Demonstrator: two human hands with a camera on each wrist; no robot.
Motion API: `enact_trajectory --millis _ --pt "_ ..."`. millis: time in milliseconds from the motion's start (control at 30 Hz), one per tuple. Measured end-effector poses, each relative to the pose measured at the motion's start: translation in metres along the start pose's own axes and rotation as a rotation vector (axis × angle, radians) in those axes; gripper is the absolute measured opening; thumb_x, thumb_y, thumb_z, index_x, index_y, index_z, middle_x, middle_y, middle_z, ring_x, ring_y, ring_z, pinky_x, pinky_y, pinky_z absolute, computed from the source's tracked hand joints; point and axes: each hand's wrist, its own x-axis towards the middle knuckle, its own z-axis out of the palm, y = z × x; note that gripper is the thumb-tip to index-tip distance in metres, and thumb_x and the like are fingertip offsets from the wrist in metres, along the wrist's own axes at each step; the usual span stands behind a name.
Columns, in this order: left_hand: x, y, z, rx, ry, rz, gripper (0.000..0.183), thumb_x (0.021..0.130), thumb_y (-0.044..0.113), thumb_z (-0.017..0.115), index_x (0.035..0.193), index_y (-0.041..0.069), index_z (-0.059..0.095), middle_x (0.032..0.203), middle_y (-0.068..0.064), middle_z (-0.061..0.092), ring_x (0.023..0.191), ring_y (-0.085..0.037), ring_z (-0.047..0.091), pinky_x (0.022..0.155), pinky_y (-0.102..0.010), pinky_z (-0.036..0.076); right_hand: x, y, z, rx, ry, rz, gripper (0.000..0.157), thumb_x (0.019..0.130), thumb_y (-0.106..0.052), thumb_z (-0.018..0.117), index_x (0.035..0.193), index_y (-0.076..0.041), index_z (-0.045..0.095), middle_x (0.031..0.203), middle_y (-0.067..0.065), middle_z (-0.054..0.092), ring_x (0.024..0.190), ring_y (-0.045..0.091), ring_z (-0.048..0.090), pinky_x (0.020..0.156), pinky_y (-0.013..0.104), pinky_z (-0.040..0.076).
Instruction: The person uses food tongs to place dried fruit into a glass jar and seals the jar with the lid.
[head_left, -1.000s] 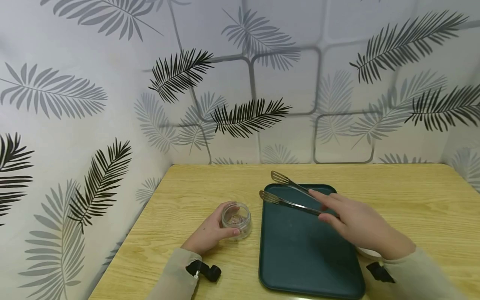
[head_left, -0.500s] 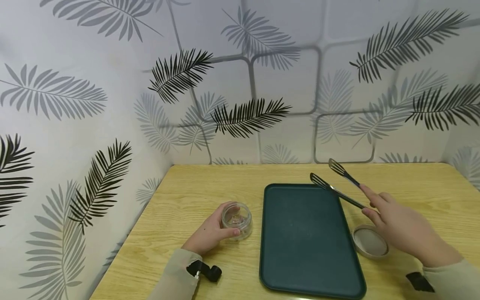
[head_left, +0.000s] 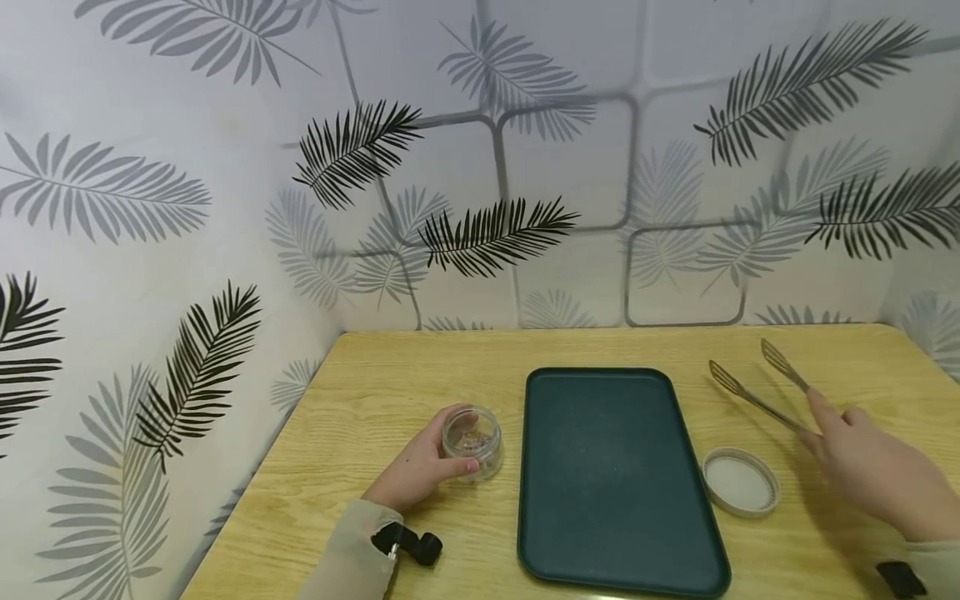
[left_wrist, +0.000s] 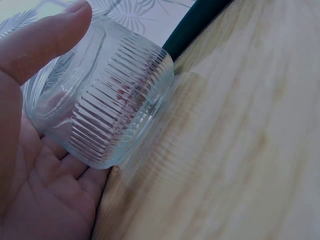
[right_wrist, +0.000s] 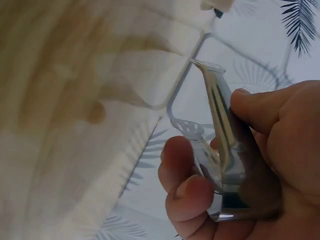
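Observation:
My left hand (head_left: 418, 463) is curled round a clear glass jar (head_left: 486, 450) on the table, left of the tray. The jar has no lid on; small bits of something lie at its bottom. In the left wrist view the ribbed side of the jar (left_wrist: 107, 107) shows, with reddish specks inside. My right hand (head_left: 873, 471) holds metal tongs (head_left: 753, 400) over the table at the right. Their two slotted ends stand apart with nothing between them. The right wrist view shows the tongs (right_wrist: 225, 135) between thumb and fingers.
A dark green rectangular tray (head_left: 611, 483) lies in the middle of the wooden table (head_left: 420, 371). A round pale lid (head_left: 741, 482) rests right at the tray's right edge. A leaf-patterned wall (head_left: 450, 192) stands behind the table and on the left.
My right hand has moved the tongs from above the tray out to the right, past the lid, which now shows in full. The left hand and jar have stayed in place.

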Motion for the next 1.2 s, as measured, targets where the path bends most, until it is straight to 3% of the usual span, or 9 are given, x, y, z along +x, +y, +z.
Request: enact_trajectory --millis 267,467,667,867,967,1100,1200 --pt "-0.001 0.001 0.001 0.017 0.013 -0.005 0.082 0.089 0.029 0.081 0.156 0.025 0.033 0.154 -0.002 0.043 0.136 -0.02 0.045 0.111 -0.045 0.034 -0.003 0.017 0.007 -0.02 -0.023 -0.003 0.059 0.103 -0.012 0.054 0.138 0.027 0.027 0.098 0.048 0.049 0.079 0.051 0.059 0.058 0.055 0.05" --pt "-0.003 0.003 0.001 0.025 0.017 -0.011 0.081 0.089 0.03 0.081 0.155 0.025 0.034 0.154 -0.002 0.043 0.137 -0.02 0.044 0.111 -0.043 0.034 -0.005 0.022 0.008 -0.045 -0.09 0.001 0.059 0.097 -0.019 0.065 0.129 0.021 0.034 0.085 0.034 0.055 0.072 0.047 0.061 0.058 0.056 0.05" --pt "-0.002 0.003 0.002 0.029 0.016 -0.016 0.08 0.09 0.028 0.08 0.155 0.025 0.034 0.155 -0.003 0.043 0.137 -0.022 0.045 0.109 -0.04 0.036 -0.008 0.022 0.007 -0.026 -0.144 0.054 0.076 0.096 -0.033 0.068 0.133 0.024 0.033 0.1 0.049 0.048 0.086 0.059 0.059 0.066 0.061 0.05" --pt "-0.001 0.004 0.001 0.004 0.008 -0.014 0.08 0.09 0.024 0.08 0.156 0.023 0.034 0.155 -0.005 0.042 0.139 -0.024 0.043 0.11 -0.041 0.035 -0.006 0.025 0.008 -0.006 -0.177 0.079 0.09 0.096 -0.044 0.066 0.137 0.027 0.029 0.107 0.052 0.044 0.09 0.061 0.058 0.069 0.063 0.049" --pt "0.0 0.002 0.001 -0.003 0.0 -0.01 0.08 0.091 0.025 0.079 0.156 0.022 0.033 0.156 -0.005 0.042 0.139 -0.023 0.042 0.111 -0.042 0.034 -0.005 0.025 0.007 -0.035 -0.134 0.07 0.092 0.095 -0.048 0.067 0.139 0.024 0.032 0.109 0.05 0.044 0.095 0.061 0.054 0.075 0.066 0.046" --pt "0.001 0.001 0.0 0.012 0.004 -0.013 0.081 0.09 0.028 0.08 0.156 0.024 0.033 0.155 -0.002 0.043 0.139 -0.02 0.043 0.111 -0.043 0.033 -0.003 0.014 0.0 -0.06 0.028 -0.017 0.086 0.095 -0.049 0.068 0.145 0.015 0.039 0.117 0.045 0.048 0.103 0.059 0.05 0.084 0.07 0.039" --pt "0.0 0.001 0.002 0.026 0.009 -0.014 0.081 0.089 0.029 0.081 0.155 0.025 0.034 0.154 -0.001 0.044 0.138 -0.02 0.043 0.111 -0.044 0.033 -0.005 0.001 -0.002 0.041 0.053 -0.121 0.086 0.094 -0.05 0.069 0.151 0.007 0.038 0.123 0.037 0.051 0.099 0.049 0.057 0.08 0.063 0.046"
